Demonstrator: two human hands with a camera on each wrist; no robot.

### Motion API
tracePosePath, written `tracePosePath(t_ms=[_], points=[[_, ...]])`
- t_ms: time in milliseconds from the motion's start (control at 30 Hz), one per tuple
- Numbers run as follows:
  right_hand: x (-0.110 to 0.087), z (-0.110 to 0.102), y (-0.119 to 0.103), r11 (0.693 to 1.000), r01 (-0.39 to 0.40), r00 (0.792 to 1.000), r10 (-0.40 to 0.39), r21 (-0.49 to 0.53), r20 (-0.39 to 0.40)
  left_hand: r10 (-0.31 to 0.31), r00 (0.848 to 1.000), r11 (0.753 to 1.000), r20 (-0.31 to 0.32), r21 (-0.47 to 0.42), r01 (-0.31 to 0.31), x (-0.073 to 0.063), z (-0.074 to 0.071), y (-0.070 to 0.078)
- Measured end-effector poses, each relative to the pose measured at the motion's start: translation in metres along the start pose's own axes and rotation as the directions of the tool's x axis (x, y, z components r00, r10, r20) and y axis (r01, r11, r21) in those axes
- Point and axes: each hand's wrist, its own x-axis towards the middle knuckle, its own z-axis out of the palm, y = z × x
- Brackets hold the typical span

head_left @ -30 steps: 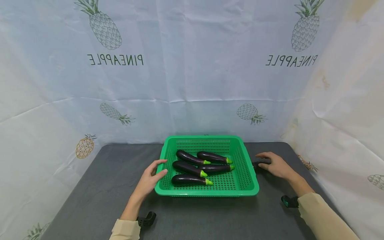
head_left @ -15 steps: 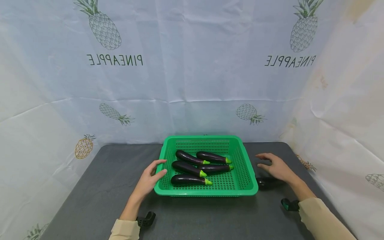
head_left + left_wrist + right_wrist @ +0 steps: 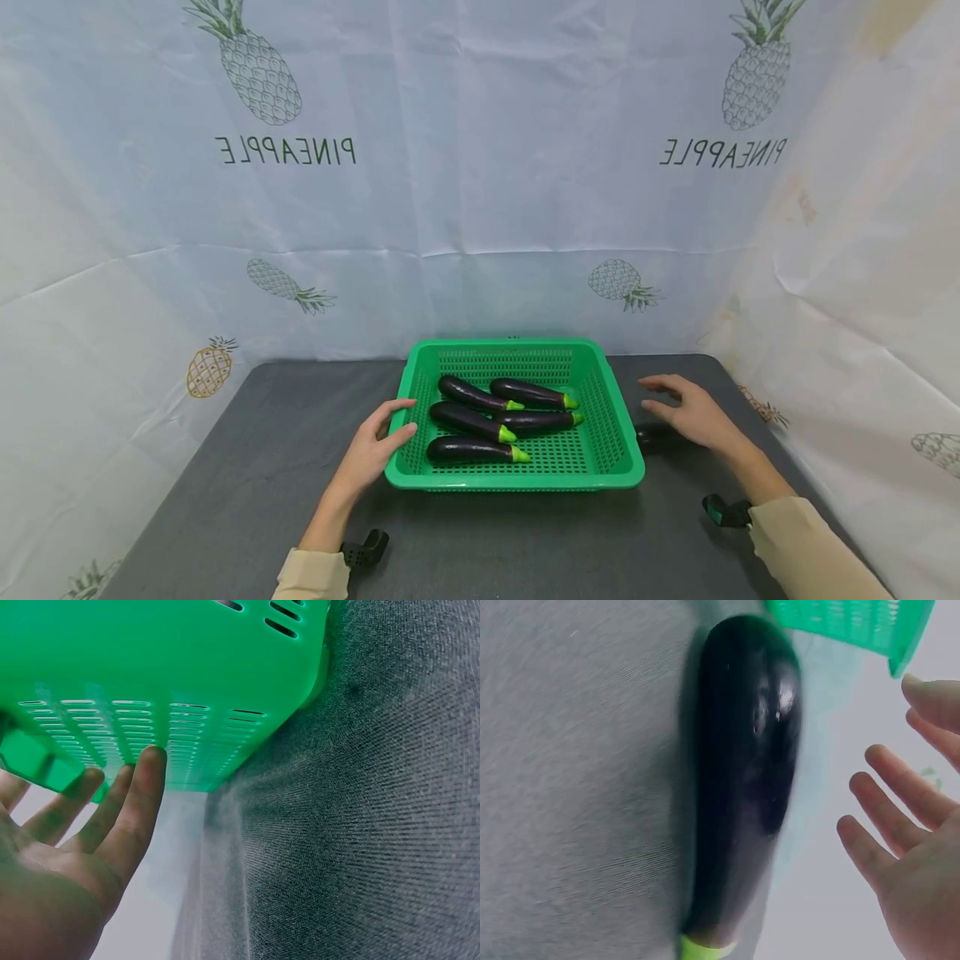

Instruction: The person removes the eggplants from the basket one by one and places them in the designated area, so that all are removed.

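A green plastic basket (image 3: 517,482) holds several eggplants (image 3: 472,449), dark purple with bright green stem ends. At the basket's left side rests my left hand (image 3: 372,450), its thumb and index fingertips over the rim. The left wrist view has the fingers of that hand, loosely extended, against the slotted outer wall. My right hand (image 3: 696,415) hovers with spread fingers to the right of the basket, holding nothing. Below it another eggplant (image 3: 742,765) lies on the table, partly hidden by the hand in the head view; its green stem end shows in the right wrist view.
The dark grey tabletop (image 3: 510,550) extends in front of the basket and to both sides. White sheeting (image 3: 480,192) with printed pineapples hangs behind the table and along its sides. Each wrist carries a black camera mount.
The loose eggplant beside the basket has rolled toward me from under the right hand, then partway back. The right hand has lifted slightly off it. Left hand and basket stay put.
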Motion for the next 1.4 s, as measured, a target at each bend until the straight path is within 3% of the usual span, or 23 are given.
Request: tracePosePath(t_ms=[600, 1067, 1400], points=[[0.003, -0.017, -0.059, 0.997, 0.082, 0.996, -0.081, 0.006, -0.047, -0.009, 1.000, 1.000, 0.001, -0.006, 0.009, 0.001, 0.000, 0.001], [0.007, -0.020, -0.094, 0.997, 0.064, 0.998, -0.063, 0.047, -0.029, -0.019, 1.000, 1.000, 0.008, -0.005, 0.019, 0.001, 0.000, 0.001], [0.014, -0.012, -0.108, 0.991, 0.103, 0.995, -0.104, 0.088, 0.008, -0.012, 1.000, 1.000, 0.008, 0.001, 0.012, 0.000, 0.000, 0.001]])
